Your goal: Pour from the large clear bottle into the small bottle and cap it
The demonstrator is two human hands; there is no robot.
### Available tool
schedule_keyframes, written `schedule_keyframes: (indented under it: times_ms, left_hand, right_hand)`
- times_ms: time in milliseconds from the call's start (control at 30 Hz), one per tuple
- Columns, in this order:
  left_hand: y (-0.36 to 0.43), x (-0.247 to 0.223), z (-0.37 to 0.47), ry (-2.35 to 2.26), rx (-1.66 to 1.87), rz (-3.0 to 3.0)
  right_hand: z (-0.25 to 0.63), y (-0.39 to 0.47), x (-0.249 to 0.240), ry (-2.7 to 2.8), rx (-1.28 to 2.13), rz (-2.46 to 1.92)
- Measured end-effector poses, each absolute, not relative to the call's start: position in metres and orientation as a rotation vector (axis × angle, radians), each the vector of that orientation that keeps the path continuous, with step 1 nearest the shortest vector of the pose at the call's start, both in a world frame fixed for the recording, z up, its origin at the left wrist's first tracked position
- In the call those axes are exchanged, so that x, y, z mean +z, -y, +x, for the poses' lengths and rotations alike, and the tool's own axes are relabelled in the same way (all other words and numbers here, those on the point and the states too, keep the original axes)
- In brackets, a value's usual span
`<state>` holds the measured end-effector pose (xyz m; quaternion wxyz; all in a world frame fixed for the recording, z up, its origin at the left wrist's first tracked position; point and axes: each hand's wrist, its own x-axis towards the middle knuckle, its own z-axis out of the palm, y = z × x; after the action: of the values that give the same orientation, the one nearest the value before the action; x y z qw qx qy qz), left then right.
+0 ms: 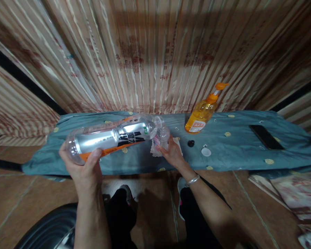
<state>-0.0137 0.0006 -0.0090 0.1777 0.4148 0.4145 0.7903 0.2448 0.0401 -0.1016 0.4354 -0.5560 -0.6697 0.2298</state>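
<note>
My left hand is wrapped round the base of a large clear plastic bottle with a silver, black and orange label. The bottle lies nearly level in the air, its neck pointing right. At that neck is the top of a small clear bottle, which the fingers of my right hand grip. Whether the two mouths touch, I cannot tell. Beneath the small bottle a crumpled white tissue lies on the blue cloth. A small black cap and a round white disc lie just right of my right hand.
An orange pump bottle of yellow liquid stands at the back of the cloth-covered bench. A black phone lies at the right. Pleated curtains hang behind. A black ribbed tub is on the floor at lower left.
</note>
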Motion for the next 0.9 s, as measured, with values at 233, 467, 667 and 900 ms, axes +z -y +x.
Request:
schedule_keyframes:
  times_ms: [233,467,667,900]
  left_hand:
    - [0.0002,-0.0100,-0.0142,-1.175,2.223,1.187]
    - [0.0002,-0.0120,-0.0163,-1.214,2.189,1.246]
    - [0.0002,-0.0100,-0.0144,-1.189,2.216,1.208]
    - [-0.0002,-0.0108,-0.0160,-1.214,2.198,1.245]
  right_hand:
    - [0.2449,-0.0396,-0.1009,1.673,0.567,-1.376]
    - [0.2451,-0.0403,-0.1025,1.672,0.565,-1.375]
    - [0.2450,-0.0401,-0.1017,1.665,0.585,-1.391]
    - [0.2449,-0.0402,-0.1027,1.678,0.549,-1.369]
